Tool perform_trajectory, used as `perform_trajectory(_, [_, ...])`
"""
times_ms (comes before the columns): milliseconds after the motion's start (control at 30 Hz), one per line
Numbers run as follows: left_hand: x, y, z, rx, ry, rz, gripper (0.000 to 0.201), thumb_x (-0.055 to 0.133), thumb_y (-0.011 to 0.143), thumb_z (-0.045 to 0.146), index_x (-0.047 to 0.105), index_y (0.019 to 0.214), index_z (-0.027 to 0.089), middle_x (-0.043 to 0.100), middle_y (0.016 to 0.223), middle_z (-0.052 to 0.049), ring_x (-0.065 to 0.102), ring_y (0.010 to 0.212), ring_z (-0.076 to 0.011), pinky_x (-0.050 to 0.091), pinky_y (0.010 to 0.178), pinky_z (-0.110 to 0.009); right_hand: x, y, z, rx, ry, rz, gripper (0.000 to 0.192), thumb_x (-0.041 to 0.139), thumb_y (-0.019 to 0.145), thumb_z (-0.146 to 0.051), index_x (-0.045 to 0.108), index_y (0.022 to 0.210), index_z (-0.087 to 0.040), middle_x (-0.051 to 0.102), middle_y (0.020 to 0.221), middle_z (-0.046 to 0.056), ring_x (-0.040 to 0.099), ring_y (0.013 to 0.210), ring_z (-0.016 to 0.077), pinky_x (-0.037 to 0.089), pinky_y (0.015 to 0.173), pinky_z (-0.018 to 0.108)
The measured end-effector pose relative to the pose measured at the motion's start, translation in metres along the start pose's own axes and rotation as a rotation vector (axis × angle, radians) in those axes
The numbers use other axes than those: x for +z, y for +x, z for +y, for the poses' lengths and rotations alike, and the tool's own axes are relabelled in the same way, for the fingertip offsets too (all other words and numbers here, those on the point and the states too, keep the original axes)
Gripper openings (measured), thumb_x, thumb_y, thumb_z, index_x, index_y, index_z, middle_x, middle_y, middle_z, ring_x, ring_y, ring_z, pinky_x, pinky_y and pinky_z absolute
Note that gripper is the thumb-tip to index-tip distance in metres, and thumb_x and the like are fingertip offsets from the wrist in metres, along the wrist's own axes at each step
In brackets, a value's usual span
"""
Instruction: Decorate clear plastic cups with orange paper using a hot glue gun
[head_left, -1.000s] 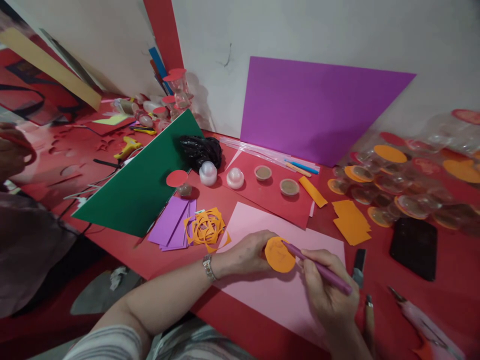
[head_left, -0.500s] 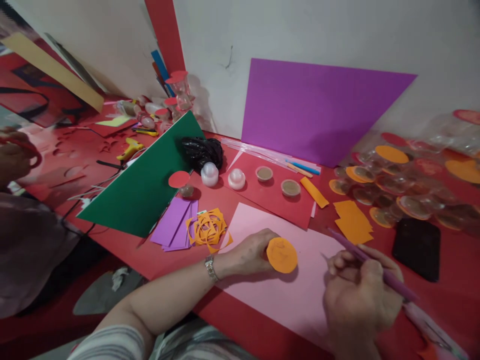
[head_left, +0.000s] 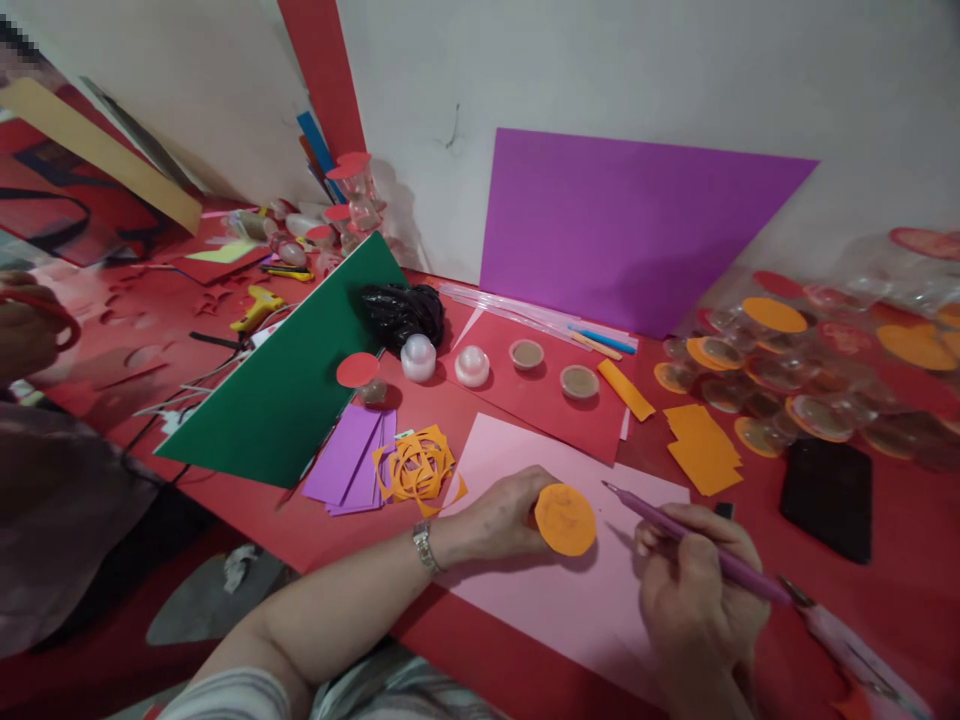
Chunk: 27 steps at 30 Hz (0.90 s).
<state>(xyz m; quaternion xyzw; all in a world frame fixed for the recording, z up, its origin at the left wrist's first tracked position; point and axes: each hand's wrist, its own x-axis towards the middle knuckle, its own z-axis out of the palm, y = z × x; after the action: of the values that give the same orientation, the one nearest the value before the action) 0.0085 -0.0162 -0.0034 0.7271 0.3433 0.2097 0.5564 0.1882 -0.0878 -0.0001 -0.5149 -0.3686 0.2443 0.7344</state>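
Observation:
My left hand [head_left: 506, 515] is closed around a piece topped by an orange paper disc [head_left: 566, 520] with faint marks on it. What lies under the disc is hidden. A slim purple pen [head_left: 645, 508] is gripped in my right hand [head_left: 694, 600]. Its tip points left, a short way off from the disc. Beneath both hands is a pale pink sheet [head_left: 517, 605]. Orange cut-out scraps [head_left: 420, 468] and purple cards [head_left: 345, 455] lie left of it. Two small sand-coloured cups [head_left: 527, 354] sit on a red sheet [head_left: 510, 395] behind.
A green board [head_left: 277, 390] leans at left beside a black plastic bag [head_left: 405, 315]. Clear pieces with orange and red discs [head_left: 774, 314] crowd the right, near a black phone [head_left: 827, 500]. Another person's hand [head_left: 26, 330] holds something red-handled at far left.
My right hand has moved left with the pen, bringing its tip nearer the orange disc. My left hand keeps its hold almost in place.

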Motion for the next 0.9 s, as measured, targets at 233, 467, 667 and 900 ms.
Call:
perform_trajectory(233, [0.003,0.001,-0.004,0.011,0.003,0.018,0.04,0.084,0.073,0.037,0.062,0.101,0.018,0.066,0.102,-0.006,0.063,0.089,-0.0192,0.052,0.08,-0.03,-0.002,-0.001,0.009,-0.067,-0.117,-0.109,0.013,0.069,0.085,-0.03,0.068,0.078,-0.02,0.06,0.065,-0.001,0.054,0.05,0.0105,0.042,0.044,0.021])
perform_trajectory(467, [0.005,0.0,-0.006,-0.02,-0.014,0.021,0.045,0.087,0.069,0.038,0.063,0.101,0.018,0.066,0.101,-0.005,0.062,0.087,-0.0184,0.051,0.078,-0.029,-0.003,-0.001,0.009,0.027,-0.208,-0.019,0.015,0.067,0.08,-0.033,0.065,0.073,-0.02,0.058,0.061,-0.001,0.05,0.047,0.0115,0.039,0.042,0.024])
perform_trajectory(667, [0.004,0.001,-0.005,-0.016,0.031,0.009,0.04,0.086,0.071,0.036,0.063,0.1,0.019,0.066,0.101,-0.006,0.063,0.088,-0.0195,0.051,0.079,-0.03,-0.004,-0.001,0.007,0.074,-0.228,0.003,0.016,0.068,0.077,-0.036,0.065,0.077,-0.02,0.056,0.058,-0.002,0.051,0.045,0.0123,0.04,0.041,0.024])
perform_trajectory(900, [-0.001,0.002,-0.001,0.01,0.013,0.003,0.04,0.083,0.073,0.035,0.061,0.101,0.019,0.065,0.103,-0.006,0.063,0.091,-0.0202,0.051,0.082,-0.031,-0.012,-0.003,0.009,0.076,-0.209,0.009,0.021,0.074,0.08,-0.037,0.067,0.087,-0.019,0.062,0.071,0.0,0.058,0.054,0.0117,0.048,0.048,0.025])
